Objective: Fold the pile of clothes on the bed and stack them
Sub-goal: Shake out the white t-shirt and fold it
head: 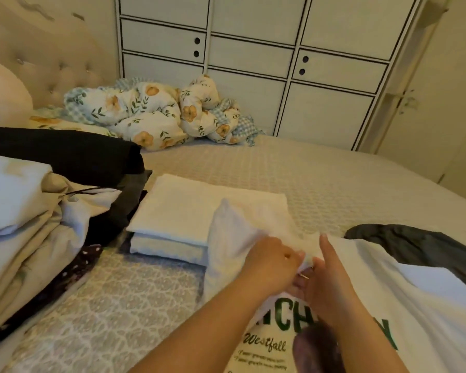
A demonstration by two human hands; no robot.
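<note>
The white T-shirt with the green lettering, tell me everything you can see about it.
The white T-shirt lies spread on the bed, printed side up, with big green block letters and smaller script reading "Westfall". It looks like soft cotton. The left hand and right hand bunch its upper part together; a sleeve flap stands up toward the folded white stack. Its right edge overlaps a dark grey garment.

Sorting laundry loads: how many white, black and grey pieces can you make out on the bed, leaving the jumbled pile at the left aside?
White: 3, the printed T-shirt and two folded towels.
Black: 1, folded garment.
Grey: 1, garment.
Total: 5.
</note>
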